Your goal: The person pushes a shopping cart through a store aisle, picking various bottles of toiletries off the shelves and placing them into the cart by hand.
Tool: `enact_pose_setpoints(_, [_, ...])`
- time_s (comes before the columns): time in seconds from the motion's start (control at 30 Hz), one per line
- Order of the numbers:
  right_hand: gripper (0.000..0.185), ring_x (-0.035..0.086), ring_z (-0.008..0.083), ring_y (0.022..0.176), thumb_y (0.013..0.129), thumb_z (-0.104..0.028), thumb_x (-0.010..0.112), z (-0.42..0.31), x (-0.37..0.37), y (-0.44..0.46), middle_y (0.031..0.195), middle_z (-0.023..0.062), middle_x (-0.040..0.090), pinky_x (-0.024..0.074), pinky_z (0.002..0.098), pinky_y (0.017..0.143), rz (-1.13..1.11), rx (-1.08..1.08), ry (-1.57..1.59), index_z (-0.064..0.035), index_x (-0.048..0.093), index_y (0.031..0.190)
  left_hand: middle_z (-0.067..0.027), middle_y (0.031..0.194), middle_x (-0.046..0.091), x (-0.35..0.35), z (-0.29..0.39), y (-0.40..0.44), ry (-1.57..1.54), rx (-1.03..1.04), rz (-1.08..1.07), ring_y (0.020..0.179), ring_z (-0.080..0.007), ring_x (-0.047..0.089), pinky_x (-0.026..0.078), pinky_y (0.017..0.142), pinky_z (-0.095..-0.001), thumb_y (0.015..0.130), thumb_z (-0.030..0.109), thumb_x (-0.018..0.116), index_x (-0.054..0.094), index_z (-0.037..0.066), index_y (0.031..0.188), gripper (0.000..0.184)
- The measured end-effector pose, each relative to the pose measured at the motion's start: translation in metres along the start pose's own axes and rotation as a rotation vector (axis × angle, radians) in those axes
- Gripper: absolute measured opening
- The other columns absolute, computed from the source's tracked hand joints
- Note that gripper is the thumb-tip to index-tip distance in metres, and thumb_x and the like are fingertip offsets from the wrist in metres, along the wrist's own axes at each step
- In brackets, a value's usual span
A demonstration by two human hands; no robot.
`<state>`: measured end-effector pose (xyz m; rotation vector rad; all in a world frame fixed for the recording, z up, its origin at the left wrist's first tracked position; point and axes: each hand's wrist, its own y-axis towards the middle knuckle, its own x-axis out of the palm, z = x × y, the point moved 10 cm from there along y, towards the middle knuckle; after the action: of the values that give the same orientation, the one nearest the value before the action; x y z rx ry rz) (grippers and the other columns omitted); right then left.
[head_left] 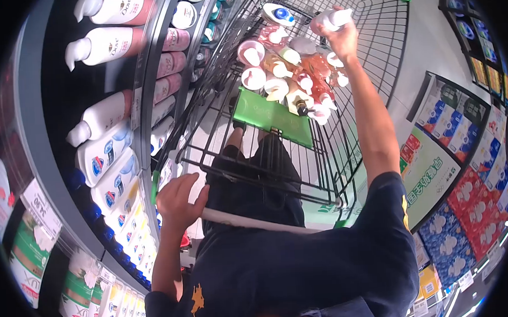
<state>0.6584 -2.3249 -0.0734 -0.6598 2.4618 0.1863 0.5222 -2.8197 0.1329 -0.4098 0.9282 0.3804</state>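
My right hand (342,37) is closed around a pink-and-white pump bottle (334,20) over the right part of the shopping cart (389,67). Below and left of it, several pump bottles (281,69) in pink, white, amber and red stand close together in the cart. A white bottle with a blue cap (280,14) is at their far side. My left hand (181,201) is by the left end of the cart's handle (257,222), fingers apart, holding nothing. A green panel (272,117) crosses the near part of the cart.
At the left, shelves (69,200) carry Dove pump bottles (110,46), white bottles with blue labels (106,159) and green-and-white packs (28,253). On the right stand a display board (430,179) and stacked boxed goods (450,240).
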Motion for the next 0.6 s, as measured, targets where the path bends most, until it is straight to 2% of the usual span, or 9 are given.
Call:
enact_pose_setpoints(0.03, [0.066,0.069,0.0184,0.108,0.074,-0.010,0.093,0.016,0.017,0.005,0.123,0.0079,0.068,0.0579,0.0334,0.098,-0.033,-0.015,0.044,-0.0073,0.064,0.133,-0.0121,0.091,0.075,-0.002,0.001,0.002,0.026,0.006,0.020,0.075,-0.0283,0.072,0.058,0.067,-0.0359,0.075,0.014,0.085,0.074,0.004,0.099,0.029])
enact_pose_setpoints(0.27, [0.061,0.069,0.0187,0.110,0.071,-0.006,0.092,0.076,0.101,0.018,0.119,0.0055,0.070,0.0569,0.0341,0.099,-0.235,0.048,0.099,-0.0099,0.069,0.128,-0.0120,0.087,0.074,0.001,-0.004,0.013,0.021,-0.054,-0.023,0.070,-0.0256,0.070,0.056,0.064,-0.0350,0.074,0.010,0.083,0.074,0.003,0.099,0.028])
enact_pose_setpoints(0.3, [0.059,0.069,0.0176,0.113,0.072,-0.010,0.093,0.090,0.110,0.017,0.119,0.0069,0.073,0.0569,0.0344,0.097,-0.247,0.141,0.210,-0.0114,0.071,0.126,-0.0109,0.087,0.075,0.002,-0.008,0.011,0.033,-0.098,-0.034,0.076,-0.0301,0.074,0.059,0.066,-0.0375,0.074,0.014,0.084,0.075,0.006,0.099,0.028])
enact_pose_setpoints(0.33, [0.059,0.069,0.0176,0.113,0.072,-0.010,0.093,0.096,0.110,0.016,0.119,0.0069,0.073,0.0569,0.0344,0.097,-0.240,0.142,0.206,-0.0114,0.071,0.126,-0.0109,0.087,0.075,0.003,-0.007,0.012,0.030,-0.090,-0.035,0.076,-0.0301,0.074,0.059,0.066,-0.0375,0.074,0.014,0.084,0.075,0.006,0.099,0.028])
enact_pose_setpoints(0.4, [0.057,0.069,0.0183,0.115,0.072,-0.016,0.094,0.115,0.119,0.012,0.123,0.0069,0.074,0.0549,0.0347,0.099,-0.366,0.344,0.123,-0.0121,0.073,0.125,-0.0111,0.087,0.075,0.002,-0.006,0.015,0.032,-0.111,-0.025,0.076,-0.0300,0.074,0.059,0.066,-0.0370,0.074,0.014,0.084,0.075,0.006,0.100,0.028])
enact_pose_setpoints(0.43, [0.058,0.069,0.0226,0.118,0.075,-0.020,0.093,0.098,0.113,0.011,0.130,0.0071,0.072,0.0525,0.0360,0.102,-0.336,0.192,-0.049,-0.0126,0.072,0.129,-0.0110,0.087,0.075,0.001,-0.005,0.016,0.033,-0.113,-0.022,0.076,-0.0296,0.074,0.059,0.067,-0.0372,0.074,0.012,0.083,0.075,0.005,0.099,0.027])
enact_pose_setpoints(0.53, [0.062,0.068,0.0275,0.121,0.076,-0.022,0.092,0.075,0.113,0.011,0.133,0.0063,0.071,0.0507,0.0373,0.105,-0.409,0.164,-0.200,-0.0125,0.070,0.134,-0.0108,0.087,0.075,-0.002,-0.005,0.020,0.031,-0.104,0.005,0.076,-0.0291,0.074,0.060,0.067,-0.0375,0.074,0.011,0.083,0.075,0.005,0.098,0.026])
enact_pose_setpoints(0.57, [0.069,0.067,0.0311,0.123,0.078,-0.028,0.090,0.067,0.111,0.009,0.136,0.0137,0.069,0.0507,0.0392,0.106,-0.469,0.185,-0.198,-0.0110,0.064,0.140,-0.0108,0.087,0.075,-0.003,-0.004,0.020,0.035,-0.103,0.010,0.077,-0.0292,0.075,0.060,0.068,-0.0377,0.074,0.010,0.083,0.075,0.004,0.097,0.026])
enact_pose_setpoints(0.6, [0.069,0.067,0.0311,0.123,0.078,-0.028,0.090,0.071,0.106,0.010,0.136,0.0137,0.069,0.0507,0.0392,0.106,-0.452,0.183,-0.183,-0.0110,0.064,0.140,-0.0104,0.087,0.075,-0.003,-0.005,0.020,0.034,-0.092,0.020,0.077,-0.0289,0.075,0.060,0.068,-0.0373,0.073,0.010,0.083,0.075,0.005,0.098,0.026])
